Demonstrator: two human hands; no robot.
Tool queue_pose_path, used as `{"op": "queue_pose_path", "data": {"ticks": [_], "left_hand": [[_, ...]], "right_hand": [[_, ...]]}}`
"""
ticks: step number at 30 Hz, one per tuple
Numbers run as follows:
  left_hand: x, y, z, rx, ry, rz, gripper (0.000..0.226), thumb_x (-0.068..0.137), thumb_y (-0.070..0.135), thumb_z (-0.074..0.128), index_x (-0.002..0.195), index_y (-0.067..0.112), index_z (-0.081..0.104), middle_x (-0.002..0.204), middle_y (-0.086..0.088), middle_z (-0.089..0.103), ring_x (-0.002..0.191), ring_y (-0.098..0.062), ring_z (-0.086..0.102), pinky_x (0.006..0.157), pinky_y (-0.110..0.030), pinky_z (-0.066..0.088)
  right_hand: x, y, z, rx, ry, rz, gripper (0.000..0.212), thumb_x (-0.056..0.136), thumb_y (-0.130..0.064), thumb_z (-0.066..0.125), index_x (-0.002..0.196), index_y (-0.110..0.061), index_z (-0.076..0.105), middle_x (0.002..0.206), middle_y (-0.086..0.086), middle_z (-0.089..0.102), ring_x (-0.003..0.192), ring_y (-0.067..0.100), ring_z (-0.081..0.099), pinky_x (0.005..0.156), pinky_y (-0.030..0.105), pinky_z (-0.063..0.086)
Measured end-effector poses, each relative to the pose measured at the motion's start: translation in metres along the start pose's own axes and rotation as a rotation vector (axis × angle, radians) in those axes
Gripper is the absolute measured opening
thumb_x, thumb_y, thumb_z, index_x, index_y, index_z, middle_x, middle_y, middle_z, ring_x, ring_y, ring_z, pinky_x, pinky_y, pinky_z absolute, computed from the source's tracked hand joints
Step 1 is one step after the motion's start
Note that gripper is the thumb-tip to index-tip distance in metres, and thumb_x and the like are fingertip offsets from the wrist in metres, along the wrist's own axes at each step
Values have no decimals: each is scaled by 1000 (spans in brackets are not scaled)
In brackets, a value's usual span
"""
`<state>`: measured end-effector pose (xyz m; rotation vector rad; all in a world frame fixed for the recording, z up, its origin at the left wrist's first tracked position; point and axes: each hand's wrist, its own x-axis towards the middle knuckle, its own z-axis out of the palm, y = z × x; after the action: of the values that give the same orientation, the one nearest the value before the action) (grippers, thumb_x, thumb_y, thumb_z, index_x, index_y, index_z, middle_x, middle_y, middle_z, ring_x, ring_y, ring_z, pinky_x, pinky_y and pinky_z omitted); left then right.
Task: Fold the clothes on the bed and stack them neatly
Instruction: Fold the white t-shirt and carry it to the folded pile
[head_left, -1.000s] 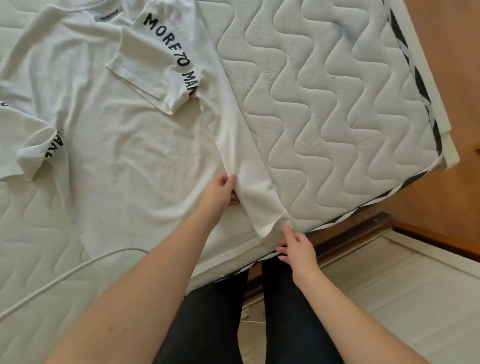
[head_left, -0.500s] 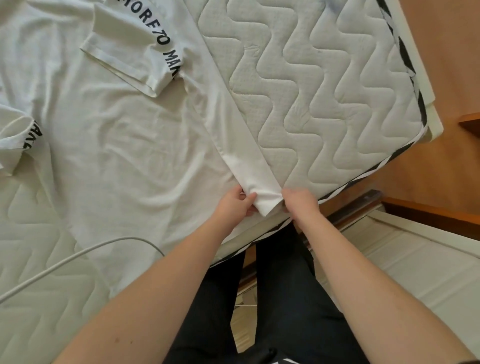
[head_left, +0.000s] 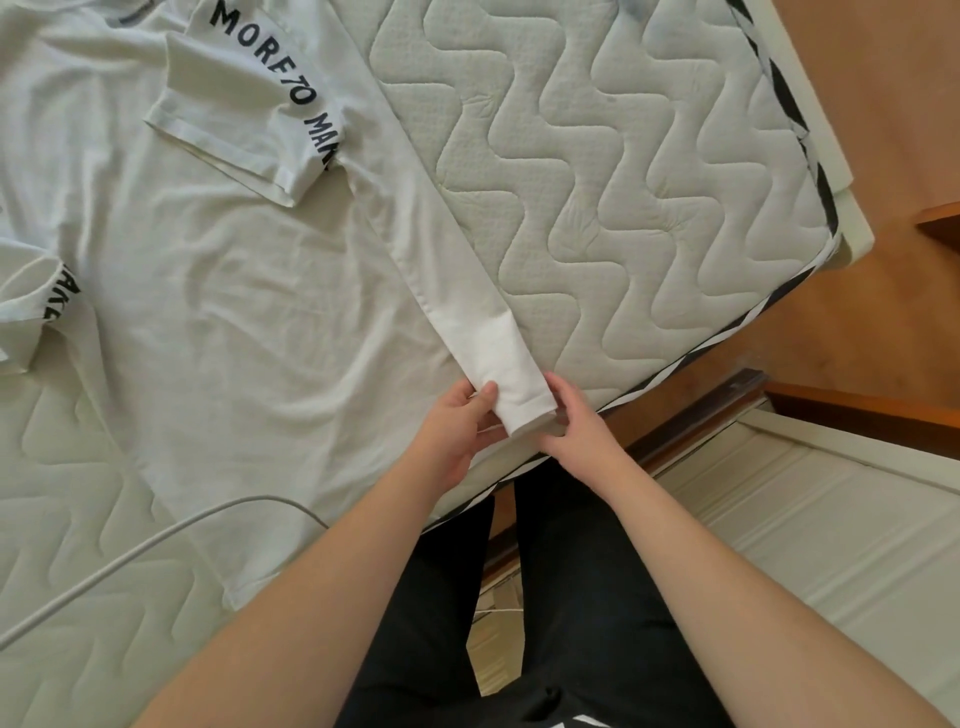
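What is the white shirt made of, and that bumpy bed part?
The white T-shirt looks like soft, matte cotton knit, probably: it wrinkles and folds limply. The mattress top looks like padded, quilted fabric, with stitched wavy lines and puffy ridges. The exact fibre cannot be told.

a white t-shirt (head_left: 218, 291) with black lettering on its sleeves lies spread on a quilted mattress (head_left: 597, 171). its right side is folded inward into a long strip. the left hand (head_left: 457, 421) and right hand (head_left: 576, 415) pinch the strip's lower corner at the mattress edge. a white cable (head_left: 156, 540) crosses nearby.
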<state>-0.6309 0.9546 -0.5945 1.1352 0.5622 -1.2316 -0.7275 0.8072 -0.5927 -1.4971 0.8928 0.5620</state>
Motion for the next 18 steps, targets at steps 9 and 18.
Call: {"op": "queue_pose_path", "data": {"ticks": [9, 18], "left_hand": [[2, 13, 9, 126, 124, 103, 15, 100, 22, 54, 112, 22, 64, 89, 1, 74, 70, -12, 69, 61, -25, 55], [8, -3, -2, 205, 211, 75, 15, 96, 23, 62, 108, 15, 63, 100, -2, 74, 87, -13, 71, 69, -24, 57]], "right_hand": [[13, 0, 6, -291, 315, 25, 9, 91, -29, 61, 86, -22, 63, 78, -3, 66, 74, 18, 61, 61, 34, 48], [7, 12, 9, -256, 264, -71, 32, 90, -31, 64, 121, -31, 58, 101, -13, 65, 89, 4, 60, 74, 26, 53]]}}
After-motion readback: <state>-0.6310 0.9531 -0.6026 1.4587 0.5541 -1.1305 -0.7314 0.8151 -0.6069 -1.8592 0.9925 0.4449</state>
